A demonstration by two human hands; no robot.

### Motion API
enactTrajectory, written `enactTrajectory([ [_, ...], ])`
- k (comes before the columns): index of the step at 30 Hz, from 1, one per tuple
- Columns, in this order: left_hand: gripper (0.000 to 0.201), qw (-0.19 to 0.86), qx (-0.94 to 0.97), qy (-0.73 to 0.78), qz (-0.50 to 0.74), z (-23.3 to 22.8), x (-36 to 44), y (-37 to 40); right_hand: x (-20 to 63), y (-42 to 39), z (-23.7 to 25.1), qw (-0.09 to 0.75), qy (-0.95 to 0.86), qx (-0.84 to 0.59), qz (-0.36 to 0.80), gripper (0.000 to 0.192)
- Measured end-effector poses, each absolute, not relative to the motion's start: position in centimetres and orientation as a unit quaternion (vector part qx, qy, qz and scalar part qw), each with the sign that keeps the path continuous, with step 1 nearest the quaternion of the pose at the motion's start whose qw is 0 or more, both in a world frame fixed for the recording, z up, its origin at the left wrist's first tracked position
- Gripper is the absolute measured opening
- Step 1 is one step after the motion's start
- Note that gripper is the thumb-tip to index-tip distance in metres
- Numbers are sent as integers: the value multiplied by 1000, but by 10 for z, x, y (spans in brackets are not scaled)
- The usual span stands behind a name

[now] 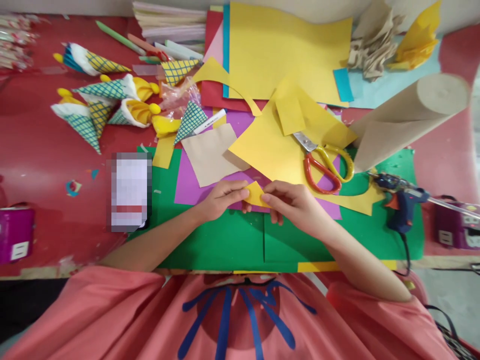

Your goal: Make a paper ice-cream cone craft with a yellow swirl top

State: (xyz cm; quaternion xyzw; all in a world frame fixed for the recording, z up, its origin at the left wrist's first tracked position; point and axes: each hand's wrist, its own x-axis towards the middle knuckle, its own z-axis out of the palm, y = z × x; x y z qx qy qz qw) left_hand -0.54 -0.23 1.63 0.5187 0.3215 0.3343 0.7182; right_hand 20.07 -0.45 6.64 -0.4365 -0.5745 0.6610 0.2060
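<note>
A small piece of yellow paper (pixel 255 194) is pinched between both my hands above the green and purple sheets. My left hand (pixel 226 199) grips its left edge with thumb and fingers. At its right edge, the thumb and fingers of my right hand (pixel 290 200) are closed on it. Just beyond lie a large yellow sheet (pixel 258 145) and scissors (pixel 323 165) with one red and one yellow handle. A beige paper square (pixel 212 155) rests past my left hand, with a white marker (pixel 210 121) at its far edge.
Several patterned paper cones (pixel 101 90) lie at the far left, above a blurred phone (pixel 130 192). On the right are a glue gun (pixel 403 197) with a cord and a brown paper roll (pixel 412 120). Stacked coloured sheets (pixel 288 45) sit at the back.
</note>
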Motion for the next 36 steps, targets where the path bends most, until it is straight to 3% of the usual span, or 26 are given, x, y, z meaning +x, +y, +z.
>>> enactTrajectory([
  [5,34,729,528,293,322,21,-5,-3,213,12,92,88,-759,-380,521,23],
  [9,37,673,566,334,341,24,-4,-2,217,33,81,136,-790,-324,503,19],
  [16,35,622,551,420,365,21,-3,3,203,29,35,249,-574,-386,678,29],
  [18,31,560,569,458,392,18,-3,4,197,23,26,290,-548,-398,676,30],
  [21,21,346,620,506,490,12,-4,6,188,17,17,346,-536,-435,635,31],
  [23,22,261,660,487,509,10,-5,5,184,15,13,371,-546,-459,595,30],
  [30,31,452,675,436,387,8,0,1,184,14,7,407,-718,-375,423,15],
  [36,24,500,636,426,405,5,0,1,187,14,8,392,-707,-372,456,17],
])
